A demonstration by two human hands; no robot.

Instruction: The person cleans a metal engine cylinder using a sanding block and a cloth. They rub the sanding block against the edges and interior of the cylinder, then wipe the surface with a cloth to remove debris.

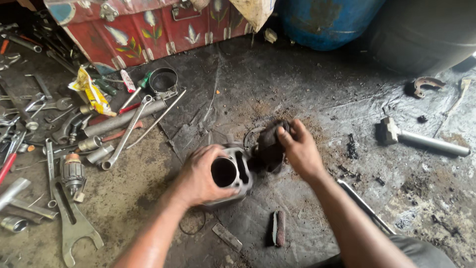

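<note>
My left hand (198, 176) grips a grey metal engine cylinder block (233, 171) with a round bore facing up, held on the dirty floor. My right hand (297, 149) clutches a dark, greasy rag (270, 146) pressed against the right side of the cylinder block. Both forearms reach in from the bottom of the view.
Wrenches, spanners and pipes (124, 119) lie scattered at left, with a motor armature (73, 173) and a large flat spanner (72, 223). A red painted metal box (144, 30) and a blue drum (327, 20) stand behind. A hammer (421, 140) lies at right, a small file (279, 228) near me.
</note>
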